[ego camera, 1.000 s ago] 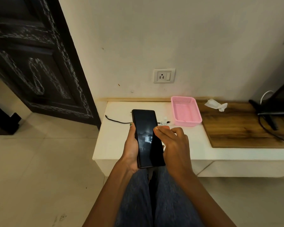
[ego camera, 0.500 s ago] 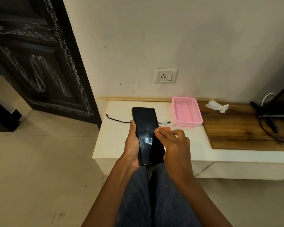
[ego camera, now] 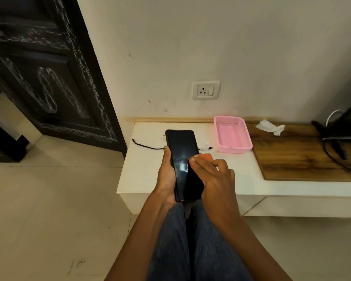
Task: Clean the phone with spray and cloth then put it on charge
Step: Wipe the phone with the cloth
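Note:
A black phone (ego camera: 181,157) with a dark, glossy screen stands upright in my left hand (ego camera: 166,175), which grips its left edge over the front of the white shelf (ego camera: 144,171). My right hand (ego camera: 215,177) rests on the phone's right side and pinches a small orange cloth (ego camera: 207,157) against the screen. A black charging cable (ego camera: 146,146) lies on the shelf behind the phone. Beside it stands a small clear spray bottle (ego camera: 206,146), partly hidden by the phone.
A pink plastic basket (ego camera: 232,134) sits right of the phone. A crumpled white tissue (ego camera: 270,126) lies on the wooden board (ego camera: 304,159). A wall socket (ego camera: 205,90) is above the shelf. Black device and cables (ego camera: 340,138) at far right. Dark door (ego camera: 49,78) on the left.
My right hand with the orange cloth has shifted slightly along the screen's right side. The phone stays in my left hand; the view has moved a little.

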Action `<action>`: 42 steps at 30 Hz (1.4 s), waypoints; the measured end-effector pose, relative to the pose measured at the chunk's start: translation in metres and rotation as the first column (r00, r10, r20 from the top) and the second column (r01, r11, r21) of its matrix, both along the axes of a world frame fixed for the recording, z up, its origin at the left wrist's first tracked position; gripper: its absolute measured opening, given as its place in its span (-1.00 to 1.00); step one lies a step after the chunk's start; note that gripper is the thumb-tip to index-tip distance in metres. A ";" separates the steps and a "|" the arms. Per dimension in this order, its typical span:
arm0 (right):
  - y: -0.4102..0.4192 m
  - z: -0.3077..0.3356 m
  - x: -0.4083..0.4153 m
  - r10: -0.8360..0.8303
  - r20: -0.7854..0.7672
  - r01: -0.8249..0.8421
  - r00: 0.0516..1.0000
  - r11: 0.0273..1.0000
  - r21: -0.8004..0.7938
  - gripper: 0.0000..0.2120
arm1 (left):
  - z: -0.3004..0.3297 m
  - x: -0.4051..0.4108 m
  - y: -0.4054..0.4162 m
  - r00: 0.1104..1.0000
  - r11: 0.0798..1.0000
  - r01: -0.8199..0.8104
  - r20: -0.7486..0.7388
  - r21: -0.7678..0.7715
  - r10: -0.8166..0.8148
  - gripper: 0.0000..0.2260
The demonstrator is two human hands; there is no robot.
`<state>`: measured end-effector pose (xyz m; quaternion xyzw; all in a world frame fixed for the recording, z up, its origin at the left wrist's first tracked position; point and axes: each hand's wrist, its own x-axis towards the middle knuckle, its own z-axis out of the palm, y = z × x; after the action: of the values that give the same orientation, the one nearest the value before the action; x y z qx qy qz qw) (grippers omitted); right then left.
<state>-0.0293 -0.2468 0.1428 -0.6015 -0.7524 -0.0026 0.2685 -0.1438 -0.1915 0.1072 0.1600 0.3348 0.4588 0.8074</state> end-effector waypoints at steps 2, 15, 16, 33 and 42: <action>-0.009 -0.006 -0.001 0.025 0.009 -0.025 1.000 0.999 0.029 -0.47 | -0.002 -0.004 0.000 1.000 1.000 -0.021 0.017 0.000 0.021 -0.32; -0.003 0.001 -0.008 0.043 0.031 -0.045 0.999 0.997 0.056 -0.47 | 0.003 -0.003 -0.004 1.000 1.000 -0.015 -0.016 0.025 0.015 -0.31; -0.008 -0.004 -0.007 0.052 0.033 -0.054 0.998 0.997 0.064 -0.48 | 0.004 -0.005 -0.004 1.000 0.999 -0.022 0.006 0.029 0.022 -0.30; -0.012 -0.009 -0.004 0.165 -0.017 -0.161 0.986 0.977 0.142 -0.62 | 0.007 0.000 -0.006 1.000 1.000 -0.023 0.014 -0.018 0.023 -0.31; 0.007 -0.001 -0.014 0.185 -0.076 -0.173 0.980 0.974 0.144 -0.66 | 0.008 0.001 -0.005 0.999 0.999 -0.029 0.037 -0.027 0.030 -0.38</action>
<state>-0.0434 -0.2400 0.1419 -0.5107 -0.7890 -0.0032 0.3414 -0.1426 -0.1969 0.1150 0.1359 0.3280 0.4694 0.8085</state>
